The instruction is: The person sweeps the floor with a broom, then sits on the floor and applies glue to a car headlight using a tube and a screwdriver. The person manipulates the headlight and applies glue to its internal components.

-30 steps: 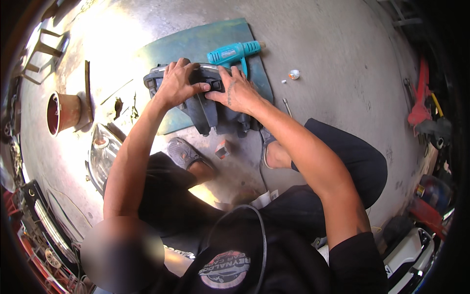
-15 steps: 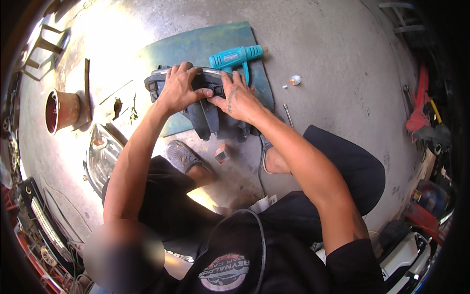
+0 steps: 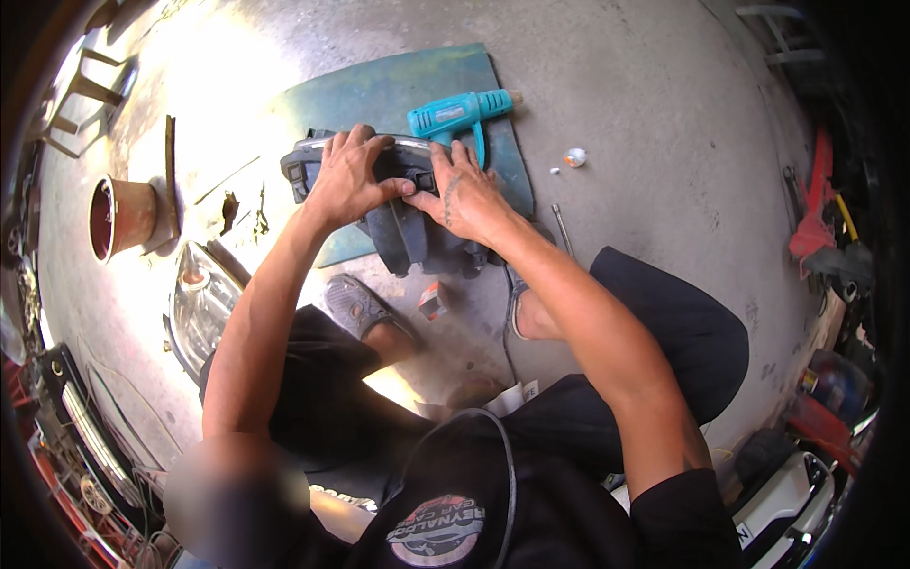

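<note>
A black plastic car headlight housing [image 3: 403, 239] lies tilted over the near part of a green board [image 3: 379, 87]. Both my hands grip its long far edge, which has a pale rim. My left hand [image 3: 349, 182] has its fingers over that edge and the thumb pointing inward. Close beside it, my right hand [image 3: 466, 196] presses the housing with fingers over the rim, its thumb almost meeting the left one. Just beyond the right fingers, a teal heat gun [image 3: 449, 115] rests on the board, nozzle to the right. My palms hide part of the housing.
A clear headlight lens [image 3: 204, 294] sits by my left arm. Further left stand a reddish-brown bucket [image 3: 133, 213] and a chair [image 3: 95, 90]. A metal rod tool [image 3: 562, 230] and a small white-orange container [image 3: 574, 157] lie right of the board. A red jack [image 3: 813, 213] is far right.
My hands keep the same grip on the headlight housing. Only a slight shift of the whole view shows.
</note>
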Action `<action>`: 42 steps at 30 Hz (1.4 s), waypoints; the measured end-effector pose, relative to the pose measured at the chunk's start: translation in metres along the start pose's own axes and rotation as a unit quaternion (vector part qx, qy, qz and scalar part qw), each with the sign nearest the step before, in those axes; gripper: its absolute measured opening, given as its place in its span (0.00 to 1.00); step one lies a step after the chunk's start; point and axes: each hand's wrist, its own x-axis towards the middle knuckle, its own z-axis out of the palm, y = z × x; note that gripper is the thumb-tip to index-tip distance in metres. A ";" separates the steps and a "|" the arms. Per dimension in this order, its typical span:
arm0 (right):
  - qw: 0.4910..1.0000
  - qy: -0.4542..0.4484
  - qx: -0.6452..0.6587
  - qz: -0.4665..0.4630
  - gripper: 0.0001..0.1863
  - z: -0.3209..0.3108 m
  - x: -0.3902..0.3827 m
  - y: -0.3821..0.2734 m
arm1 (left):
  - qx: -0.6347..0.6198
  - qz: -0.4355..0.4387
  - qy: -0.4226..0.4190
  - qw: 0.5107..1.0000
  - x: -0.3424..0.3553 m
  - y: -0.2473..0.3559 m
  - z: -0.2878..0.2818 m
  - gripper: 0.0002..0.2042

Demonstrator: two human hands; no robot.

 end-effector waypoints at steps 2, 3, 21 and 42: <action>1.000 -0.006 0.003 0.005 0.49 0.000 0.000 -0.001 | 0.001 0.002 0.004 1.000 0.000 -0.002 0.002 0.42; 1.000 -0.010 0.005 0.007 0.49 0.001 -0.001 -0.002 | 0.002 0.004 0.006 1.000 0.000 -0.003 0.003 0.42; 1.000 0.019 -0.003 0.017 0.46 0.006 -0.007 -0.008 | 0.008 -0.016 -0.044 0.999 0.000 0.002 -0.007 0.47; 0.998 0.040 -0.040 -0.009 0.48 0.008 -0.013 -0.008 | -0.027 0.030 -0.035 0.999 -0.012 -0.015 -0.006 0.50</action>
